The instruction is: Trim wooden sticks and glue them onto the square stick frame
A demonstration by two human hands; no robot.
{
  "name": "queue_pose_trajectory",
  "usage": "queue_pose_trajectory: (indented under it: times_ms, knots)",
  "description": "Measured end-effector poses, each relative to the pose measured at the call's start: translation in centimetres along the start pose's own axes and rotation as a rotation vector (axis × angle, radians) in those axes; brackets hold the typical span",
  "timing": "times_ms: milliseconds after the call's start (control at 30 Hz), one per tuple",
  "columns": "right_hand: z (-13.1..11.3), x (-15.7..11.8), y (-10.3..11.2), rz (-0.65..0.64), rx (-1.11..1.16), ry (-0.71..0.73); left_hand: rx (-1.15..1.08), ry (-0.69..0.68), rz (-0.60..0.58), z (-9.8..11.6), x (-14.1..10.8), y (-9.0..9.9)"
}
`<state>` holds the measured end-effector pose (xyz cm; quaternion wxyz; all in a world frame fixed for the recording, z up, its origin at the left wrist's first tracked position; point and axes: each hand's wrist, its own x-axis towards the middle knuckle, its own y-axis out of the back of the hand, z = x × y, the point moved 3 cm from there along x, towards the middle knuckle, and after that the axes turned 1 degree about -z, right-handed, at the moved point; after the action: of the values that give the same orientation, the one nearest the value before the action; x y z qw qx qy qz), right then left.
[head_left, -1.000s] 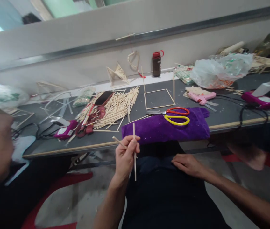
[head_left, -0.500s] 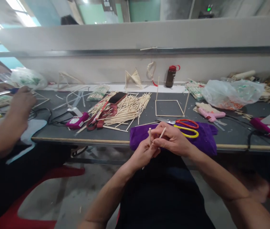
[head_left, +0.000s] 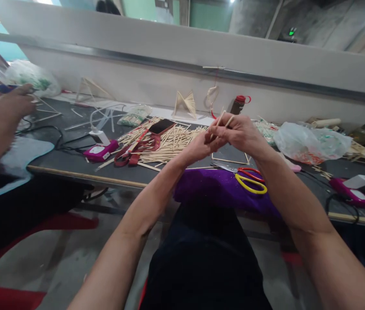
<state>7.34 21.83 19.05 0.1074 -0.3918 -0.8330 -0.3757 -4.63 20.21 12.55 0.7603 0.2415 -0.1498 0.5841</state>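
Two sticks (head_left: pixel 230 121) are pinched by left hand (head_left: pixel 200 146) and right hand (head_left: pixel 241 131) together. Probably light, stiff, snappable; best gripped mid-length.

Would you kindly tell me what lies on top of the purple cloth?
Scissors with red and yellow handles lie partly on the purple cloth; the right arm hides part of it.

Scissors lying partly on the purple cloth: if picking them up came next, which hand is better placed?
Probably the right hand: it is nearer the scissors, and its forearm passes beside them. The left hand is closer to the stick pile; both hands are together at thin sticks.
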Motion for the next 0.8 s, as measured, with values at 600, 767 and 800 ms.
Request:
queue_pose_trajectory:
  times_ms: [600,767,800]
  knots:
    - [8.6,3.6,-2.4,0.015,-0.097,-0.248,0.167,0.224,0.306,-9.4,-1.2,2.7]
    - [8.5,3.8,-2.7,-0.001,-0.139,-0.255,0.236,0.239,0.301,-10.0,-1.4,2.9]
    - [8.4,3.8,-2.8,-0.004,-0.161,-0.251,0.246,0.24,0.302,-10.0,-1.5,3.0]
